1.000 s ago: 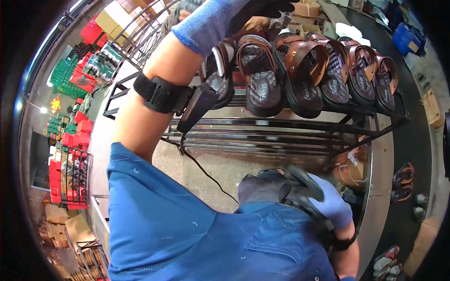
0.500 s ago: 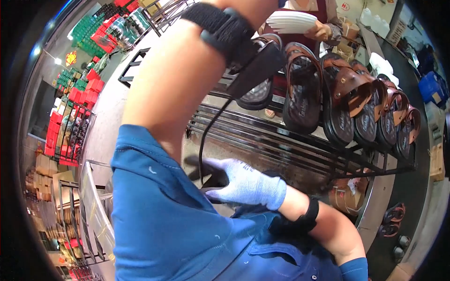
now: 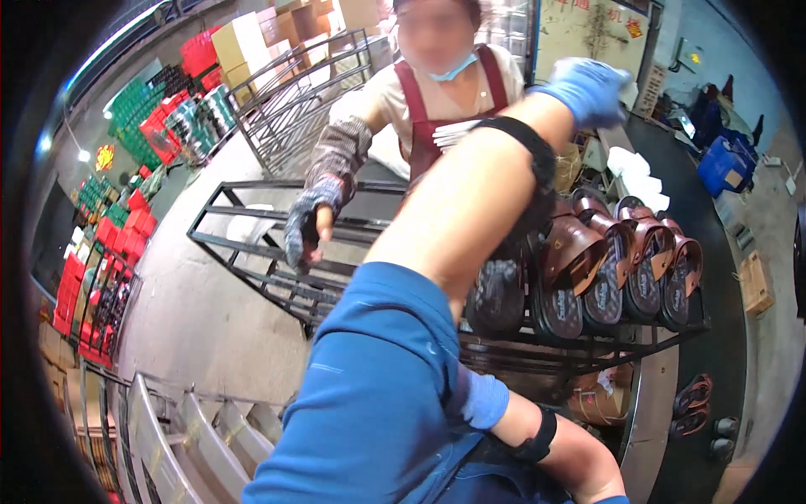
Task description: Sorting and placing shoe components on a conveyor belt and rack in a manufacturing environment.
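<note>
Brown sandals (image 3: 603, 294) stand side by side at the right end of a black metal rack (image 3: 290, 290), toes toward the wearer. The left forearm (image 3: 470, 202), fitted with a black strap (image 3: 537, 160), crosses in front of the row and hides its left part. The left hand (image 3: 588, 91), in a blue glove, is raised beyond the sandals; its fingers appear curled, but blur prevents telling whether it has hold of anything. The right hand (image 3: 484, 401) is mostly hidden behind the blue sleeve (image 3: 369, 336); its opening and contents cannot be told. Across the rack stands a co-worker (image 3: 422, 155) in a dark red apron, with one gloved hand (image 3: 313, 225) over the left part of the rack. White sheets (image 3: 453, 132) show in front of the apron, partly covered by the forearm. A cardboard box (image 3: 599, 396) sits below the rack. At right, a long dark surface (image 3: 663, 470) carries further footwear (image 3: 693, 406), with a blue bin (image 3: 724, 165) near its far end. A grey floor (image 3: 210, 328) extends left toward stacked red boxes (image 3: 128, 238) and green crates (image 3: 134, 113).
</note>
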A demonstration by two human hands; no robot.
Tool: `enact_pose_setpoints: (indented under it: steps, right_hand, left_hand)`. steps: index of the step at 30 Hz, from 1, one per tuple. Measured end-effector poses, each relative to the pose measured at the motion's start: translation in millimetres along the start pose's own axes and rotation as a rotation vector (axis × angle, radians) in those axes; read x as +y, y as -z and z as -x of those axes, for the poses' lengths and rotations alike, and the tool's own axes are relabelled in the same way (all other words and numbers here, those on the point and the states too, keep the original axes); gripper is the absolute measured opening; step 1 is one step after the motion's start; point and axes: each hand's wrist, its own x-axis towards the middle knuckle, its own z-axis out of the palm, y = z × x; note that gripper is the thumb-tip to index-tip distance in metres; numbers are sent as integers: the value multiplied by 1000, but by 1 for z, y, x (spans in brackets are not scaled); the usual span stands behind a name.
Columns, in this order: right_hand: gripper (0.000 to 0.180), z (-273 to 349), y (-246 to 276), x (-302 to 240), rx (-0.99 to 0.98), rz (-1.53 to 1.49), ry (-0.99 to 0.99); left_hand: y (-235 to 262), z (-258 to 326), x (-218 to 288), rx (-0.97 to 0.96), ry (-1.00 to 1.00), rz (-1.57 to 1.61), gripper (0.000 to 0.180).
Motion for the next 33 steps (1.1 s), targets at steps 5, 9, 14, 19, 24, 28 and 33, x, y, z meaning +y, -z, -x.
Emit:
enact_pose_setpoints:
  steps: [5,9,14,19,24,28,33]
  right_hand:
    - [69,11,16,37,241,-91,-186]
    - [66,14,63,11,344,121,-106]
    - [62,46,93,-16,582,343,-97]
    - [39,67,116,-73,820,284,-139]
    - [39,59,80,-52,738,235,-200]
    - [43,48,55,-76,758,186,-239]
    - [46,70,9,-90,919,364,-428]
  left_hand:
    - [-32,-44,96,-73,-395,92,51]
    - [-66,-67,182,-120,-782,174,44]
    - [-101,-55,236,-136,-924,342,54]
    - [-98,-54,300,-87,-1169,433,58]
    - [-51,-24,311,-37,-1259,752,49]
    - [-17,-5,312,-120,-1337,1104,51]
    - [73,19,273,-535,-1126,1210,47]
